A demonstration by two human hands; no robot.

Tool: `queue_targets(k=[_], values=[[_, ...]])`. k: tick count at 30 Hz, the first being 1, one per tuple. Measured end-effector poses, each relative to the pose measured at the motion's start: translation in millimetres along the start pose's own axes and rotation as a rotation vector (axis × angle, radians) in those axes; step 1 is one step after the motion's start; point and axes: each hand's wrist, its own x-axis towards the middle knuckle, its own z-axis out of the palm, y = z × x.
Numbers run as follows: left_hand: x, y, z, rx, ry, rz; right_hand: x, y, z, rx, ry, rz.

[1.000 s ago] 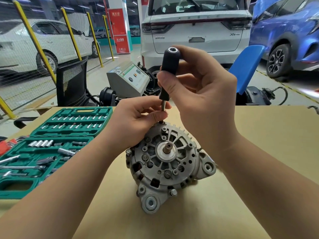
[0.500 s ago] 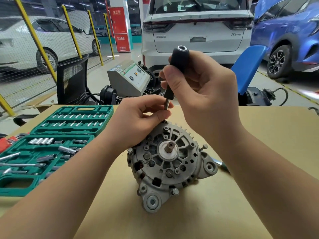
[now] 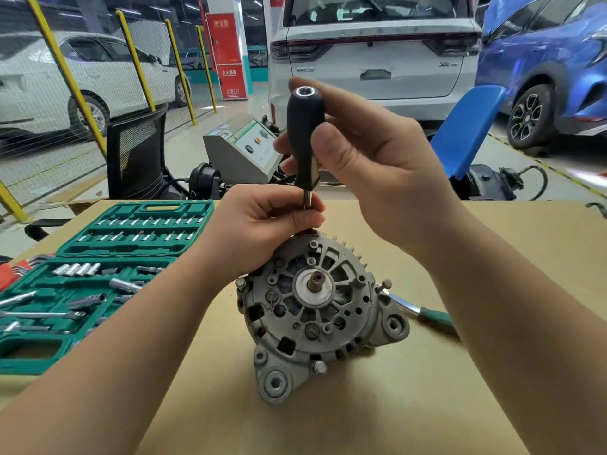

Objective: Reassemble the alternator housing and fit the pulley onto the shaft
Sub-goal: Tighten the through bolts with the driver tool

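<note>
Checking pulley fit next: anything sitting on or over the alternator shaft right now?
Nothing visible does. The shaft stands bare at the middle of the alternator face. Both hands work at the top edge: the right hand grips the driver, the left hand pinches its shank. No pulley is in view.

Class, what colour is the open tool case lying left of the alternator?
Green, seen in the head view: the tool case.
</note>
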Motion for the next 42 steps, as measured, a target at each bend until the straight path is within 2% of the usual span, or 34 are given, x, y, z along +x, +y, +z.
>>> queue_targets(k=[5, 8, 18, 25, 31, 38, 42], values=[[0.6, 3.8, -1.8, -0.028, -0.031, -0.040, 3.5, 4.4, -7.2, -0.208, -0.103, -0.078], [0.3, 3.7, -2.0, -0.030, -0.047, -0.043, 5.2, 3.6, -10.3, -0.242, -0.160, -0.130], [-2.1, 1.9, 2.5, -0.223, -0.116, -0.110, 3.7, -1.5, -10.0, -0.153, -0.205, -0.078], [-2.8, 4.3, 2.8, -0.209, -0.128, -0.116, 4.8, -4.0, -9.6, -0.064, -0.233, -0.064], [-3.6, 6.0, 1.8, -0.261, -0.130, -0.154, 7.6, -1.5, -8.0, -0.017, -0.314, -0.126], [0.9, 5.3, -1.4, -0.243, -0.163, -0.158, 5.8, 3.6, -6.8, 0.016, -0.149, -0.136], [5.3, 11.1, -7.3, -0.104, -0.149, -0.037, 4.4, 1.2, -9.1, 0.045, -0.121, -0.105]])
